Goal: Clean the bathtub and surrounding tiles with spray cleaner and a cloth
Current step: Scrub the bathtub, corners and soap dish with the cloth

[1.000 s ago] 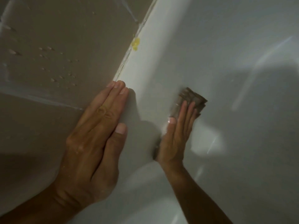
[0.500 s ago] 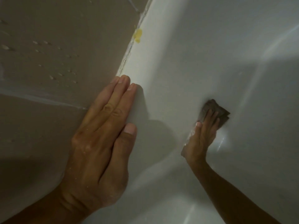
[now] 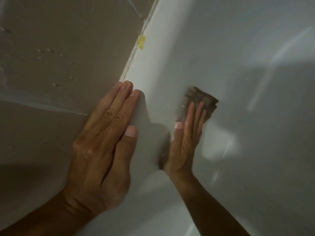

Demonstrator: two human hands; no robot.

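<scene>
One head-worn camera looks steeply down, close over the bathtub (image 3: 221, 65) rim where it meets the tiles (image 3: 59, 40).

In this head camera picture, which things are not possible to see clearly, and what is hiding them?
- Cloth, head view: blurred, and the right hand pressing flat on it covers its lower part, so its full shape is unclear.
- Tile under the left hand: hidden by the palm.
- Yellow blob at the bathtub rim: too small to identify.
- Spray cleaner: not in the frame.
- Both forearms: cut off by the bottom edge.
</scene>
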